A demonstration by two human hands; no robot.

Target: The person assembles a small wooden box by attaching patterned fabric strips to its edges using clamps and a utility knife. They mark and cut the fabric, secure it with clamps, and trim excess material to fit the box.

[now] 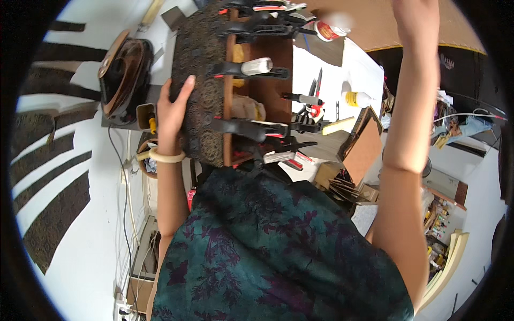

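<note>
A wooden box lies in front of me, its side covered in dark patterned cloth or paper (201, 107) and its brown inside (273, 51) facing right. Several black spring clamps (243, 128) grip its edge. Cream crumpled material (246, 108) and something yellow show inside. My left hand (172, 109) lies against the patterned side with thumb and fingers apart. My right arm stretches up and away at the right. Only the lower part of my right hand (416, 16) shows at the top edge; its fingers are out of frame.
On the white table are a white jar with a red label (327, 31), a glue bottle with a yellow label (357, 99), pens and a yellow strip (338, 125). Brown boards (361, 152) stand at the right. An iron-like dark object (126, 80) sits left, near a cable.
</note>
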